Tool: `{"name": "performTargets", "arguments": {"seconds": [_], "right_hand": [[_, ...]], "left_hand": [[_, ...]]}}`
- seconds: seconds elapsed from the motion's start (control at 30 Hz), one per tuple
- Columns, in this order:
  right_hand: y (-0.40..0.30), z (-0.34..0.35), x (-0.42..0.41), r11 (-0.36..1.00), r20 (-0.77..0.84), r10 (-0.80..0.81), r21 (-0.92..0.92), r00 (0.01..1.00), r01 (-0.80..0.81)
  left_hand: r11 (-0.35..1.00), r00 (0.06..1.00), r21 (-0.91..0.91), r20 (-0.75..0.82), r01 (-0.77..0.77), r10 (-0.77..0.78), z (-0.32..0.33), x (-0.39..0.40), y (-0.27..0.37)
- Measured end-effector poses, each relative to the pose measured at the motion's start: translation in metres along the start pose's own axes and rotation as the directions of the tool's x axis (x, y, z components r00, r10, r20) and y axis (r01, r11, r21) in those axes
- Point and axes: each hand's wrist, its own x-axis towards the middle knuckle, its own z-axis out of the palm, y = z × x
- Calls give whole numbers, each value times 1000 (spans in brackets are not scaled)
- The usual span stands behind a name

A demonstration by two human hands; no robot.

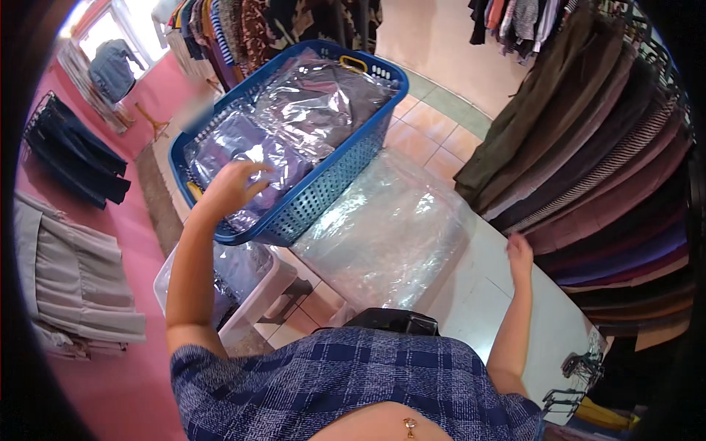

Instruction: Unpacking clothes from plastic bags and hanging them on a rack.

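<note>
My left hand [241, 184] is over the near left end of a blue plastic laundry basket [325, 193], fingers apart above a purple garment in clear plastic [270, 151]. Whether the fingertips touch the wrap cannot be told. Farther back in the basket are dark garments in clear plastic [325, 99]. My right hand [519, 256], slightly blurred, is by the right edge of the white table [474, 292], close to the hanging clothes. Nothing shows in it, but its finger pose is unclear. Clear plastic sheeting or bags [386, 226] lie flat on the table between my hands.
Dark garments [595, 154] hang along the table's right side. Several black hangers [582, 366] sit at its near right corner. A white plastic stool or chair [259, 300] with bagged items [242, 267] stands below the basket. More clothes [220, 38] hang behind it.
</note>
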Motion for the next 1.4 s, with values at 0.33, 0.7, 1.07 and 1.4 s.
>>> {"name": "performTargets", "arguments": {"seconds": [0.33,0.7,1.07,1.4], "right_hand": [[74,-3,-160,898,-70,409,206,910,-388],[104,5,-265,830,-243,526,358,815,-428],[124,-5,-303,833,-330,525,387,784,-395],[139,-64,-274,790,-232,561,436,795,-430]], "left_hand": [[935,942,-116,-51,-337,333,83,189,20],[808,956,517,84,-282,280,116,231,28],[778,977,626,-130,-53,171,51,235,35],[911,821,348,-436,-222,367,-129,168,101]]}}
